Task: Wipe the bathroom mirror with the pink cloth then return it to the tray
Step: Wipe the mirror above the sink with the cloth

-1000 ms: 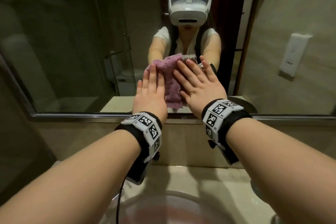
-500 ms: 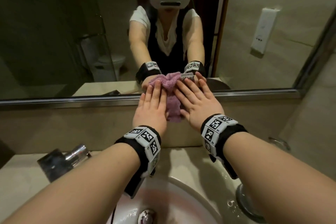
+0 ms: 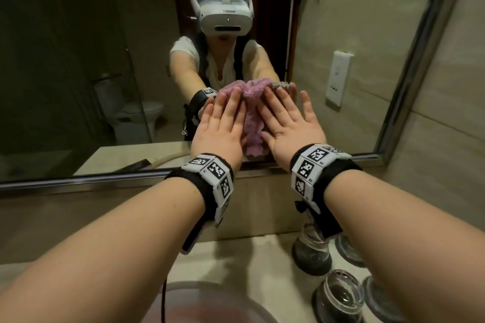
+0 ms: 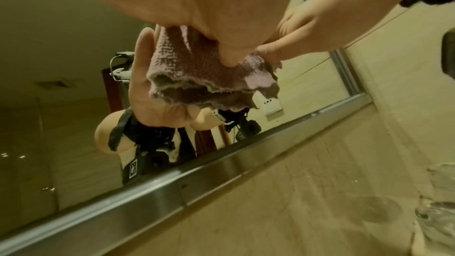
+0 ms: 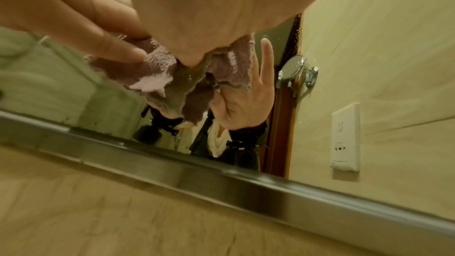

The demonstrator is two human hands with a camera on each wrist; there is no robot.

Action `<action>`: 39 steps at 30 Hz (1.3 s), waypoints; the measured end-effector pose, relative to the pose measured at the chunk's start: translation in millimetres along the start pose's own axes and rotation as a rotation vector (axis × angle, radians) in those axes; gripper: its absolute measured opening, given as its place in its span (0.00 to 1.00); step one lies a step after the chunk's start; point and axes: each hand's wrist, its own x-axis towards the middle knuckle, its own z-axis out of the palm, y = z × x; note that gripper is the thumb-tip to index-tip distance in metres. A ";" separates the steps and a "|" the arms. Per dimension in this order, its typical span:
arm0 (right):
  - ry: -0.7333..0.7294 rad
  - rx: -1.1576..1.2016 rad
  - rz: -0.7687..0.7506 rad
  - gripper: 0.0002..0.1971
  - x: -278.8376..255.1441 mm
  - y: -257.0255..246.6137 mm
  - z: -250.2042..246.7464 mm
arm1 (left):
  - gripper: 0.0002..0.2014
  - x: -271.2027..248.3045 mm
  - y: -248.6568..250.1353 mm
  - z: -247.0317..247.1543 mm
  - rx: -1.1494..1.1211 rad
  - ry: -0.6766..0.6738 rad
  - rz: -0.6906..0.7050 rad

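Observation:
The pink cloth (image 3: pixel 252 123) is bunched flat against the bathroom mirror (image 3: pixel 78 65), just above its steel bottom frame (image 3: pixel 78 182). My left hand (image 3: pixel 223 113) presses the cloth's left side with straight fingers. My right hand (image 3: pixel 284 110) presses its right side the same way, little finger spread out on the glass. In the left wrist view the cloth (image 4: pixel 197 77) hangs under my left hand (image 4: pixel 197 7), thumb tip pushing into it. In the right wrist view the cloth (image 5: pixel 152 77) lies crumpled under my right hand (image 5: pixel 209 17). The tray is out of sight.
Below the mirror runs a beige counter (image 3: pixel 249 265) with the sink basin (image 3: pixel 210 307) at the bottom edge. Two clear glasses (image 3: pixel 338 296) (image 3: pixel 312 252) and round coasters (image 3: pixel 351 252) stand under my right forearm. The mirror's right frame (image 3: pixel 409 65) is close by.
Both hands slid the cloth down to the mirror's bottom frame, then back up a little. They have also moved right along the glass, nearer the reflected wall socket.

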 end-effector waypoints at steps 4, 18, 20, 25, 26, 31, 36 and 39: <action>-0.068 0.031 0.026 0.33 -6.4 -12.2 1.4 | 0.36 -4.4 -3.2 7.5 0.009 -0.004 0.033; -0.254 0.082 0.034 0.39 -42.2 -37.6 48.3 | 0.35 -32.0 9.7 46.8 0.031 -0.147 0.178; -0.259 0.079 -0.017 0.39 -51.8 -30.2 60.7 | 0.35 -36.5 21.0 59.0 0.023 -0.194 0.186; -0.222 0.078 -0.131 0.34 -54.4 -6.8 72.6 | 0.38 -38.2 44.5 73.1 -0.033 -0.218 0.071; -0.216 0.051 -0.150 0.32 -53.7 -2.6 73.0 | 0.39 -38.1 48.6 73.3 -0.042 -0.215 0.053; -0.102 0.056 -0.129 0.29 -46.1 29.5 60.6 | 0.41 -23.9 70.8 58.9 -0.047 -0.163 -0.013; -0.014 0.081 -0.011 0.29 -33.4 74.2 48.1 | 0.41 14.6 92.5 20.5 -0.044 -0.007 -0.001; -0.025 0.069 -0.012 0.30 -31.1 93.6 36.7 | 0.43 23.8 103.1 9.3 -0.015 0.006 0.008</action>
